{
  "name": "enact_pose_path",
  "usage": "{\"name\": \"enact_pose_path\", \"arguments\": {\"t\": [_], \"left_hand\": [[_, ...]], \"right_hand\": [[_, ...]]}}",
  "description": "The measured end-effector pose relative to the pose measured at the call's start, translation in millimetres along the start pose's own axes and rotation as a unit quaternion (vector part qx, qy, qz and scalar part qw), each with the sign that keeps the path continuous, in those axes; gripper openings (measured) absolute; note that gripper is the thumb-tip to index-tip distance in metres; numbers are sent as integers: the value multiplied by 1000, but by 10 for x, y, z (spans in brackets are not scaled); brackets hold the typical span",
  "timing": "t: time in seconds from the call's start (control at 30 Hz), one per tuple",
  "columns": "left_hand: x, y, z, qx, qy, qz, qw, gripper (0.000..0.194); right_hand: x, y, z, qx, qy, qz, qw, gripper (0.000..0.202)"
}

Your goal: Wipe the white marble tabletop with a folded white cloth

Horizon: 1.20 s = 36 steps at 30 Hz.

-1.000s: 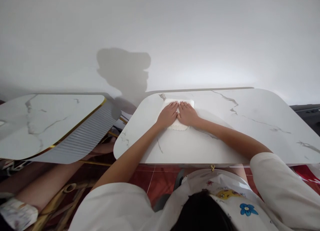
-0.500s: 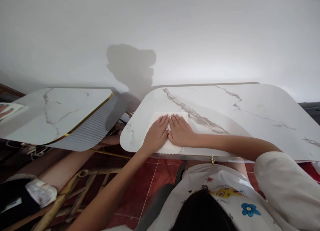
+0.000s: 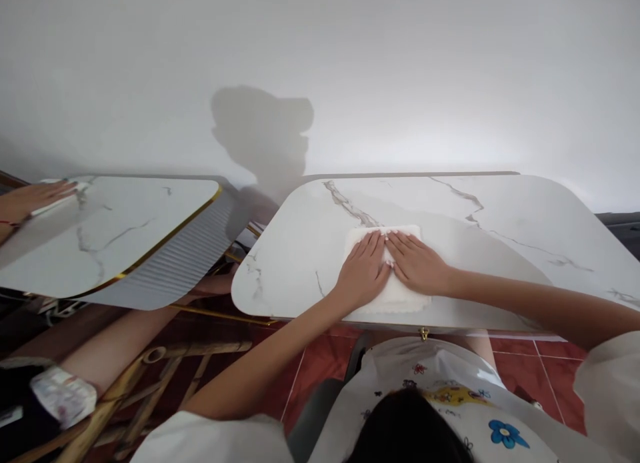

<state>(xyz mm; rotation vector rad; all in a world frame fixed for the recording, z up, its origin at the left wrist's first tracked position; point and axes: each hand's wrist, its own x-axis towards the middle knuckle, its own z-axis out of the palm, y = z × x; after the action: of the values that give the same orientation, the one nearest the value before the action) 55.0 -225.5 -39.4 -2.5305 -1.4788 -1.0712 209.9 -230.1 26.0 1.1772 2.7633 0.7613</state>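
A white folded cloth lies on the white marble-patterned tabletop, near its front edge. Both of my hands rest flat on the cloth, side by side, with fingertips close together near its far edge. My left hand presses the left part, its fingers stretched out. My right hand covers the right part, fingers also extended. The hands hide much of the cloth's middle.
At the left, another person's hand rests on a white cloth on a second marble-patterned table with a gold edge. That person's bare legs and a bamboo chair show below. A pale wall stands behind both tables.
My two hands and the cloth beneath them have slid right along the tabletop. The other person's hand and cloth have moved further into view on the left table.
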Motion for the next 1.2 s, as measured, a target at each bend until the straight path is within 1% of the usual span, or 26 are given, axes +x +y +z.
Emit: {"name": "enact_pose_path", "arguments": {"t": [0.07, 0.17, 0.23, 0.3, 0.47, 0.53, 0.7, 0.8, 0.87, 0.93, 1.07, 1.2], "left_hand": [[181, -32, 29, -2, -2, -8, 1000, 57], [456, -126, 70, -2, 11, -13, 1000, 56], [636, -213, 96, 0, 22, -12, 1000, 55], [811, -315, 123, 1, 29, -10, 1000, 55], [1226, -642, 199, 4, 42, 6, 999, 54], [1388, -796, 222, 6, 49, 14, 999, 53], [1783, -1166, 252, 20, 66, 63, 996, 52], [2007, -1287, 283, 18, 87, 72, 993, 52], [2150, -1294, 313, 15, 93, 63, 994, 51], [2281, -1242, 342, 14, 92, 58, 994, 51], [2471, -1019, 383, 17, 85, 78, 993, 51], [2527, -772, 386, 14, 70, 89, 993, 52]], "right_hand": [[115, 166, -21, -8, -23, -3, 1000, 57], [332, 416, -44, -4, -54, -15, 998, 57], [491, 554, -39, 4, -62, -11, 998, 57], [660, 647, -14, 7, -61, 8, 998, 57], [1115, 722, 99, 1, -51, 103, 993, 56], [1285, 743, 150, 1, -36, 129, 991, 54], [1654, 899, 264, 0, 27, 143, 989, 51], [1818, 1066, 292, 0, 35, 141, 989, 50], [1873, 1194, 286, 5, 25, 144, 989, 49], [1870, 1324, 267, 13, 15, 150, 988, 49], [1727, 1553, 230, 20, 18, 167, 986, 50], [1518, 1670, 221, 10, 22, 190, 981, 51]]}}
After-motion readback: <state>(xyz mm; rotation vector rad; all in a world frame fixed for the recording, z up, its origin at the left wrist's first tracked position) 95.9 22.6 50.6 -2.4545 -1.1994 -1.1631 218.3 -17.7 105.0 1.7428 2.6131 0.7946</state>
